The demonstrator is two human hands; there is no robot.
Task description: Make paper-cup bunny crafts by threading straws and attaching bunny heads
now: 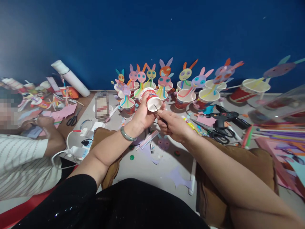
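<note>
Red cup [151, 94], axis aslant, white end [151, 104] towards wearer [138, 203], left fingers [144, 99] around it, right fingers [164, 115] round tool [155, 107].

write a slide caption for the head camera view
Left hand grips a cup, right hand holds a thin tool at its white end; rabbit figures stand behind.

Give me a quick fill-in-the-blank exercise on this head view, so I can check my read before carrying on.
1. The left hand grips a paper cup patterned in white and ____.
2. A bangle circles the person's ____ wrist.
3. The wall behind the table is ____.
4. Paper faces above the standing cups have long, pointed ____ on top.

Missing words: red; left; blue; ears.
</note>
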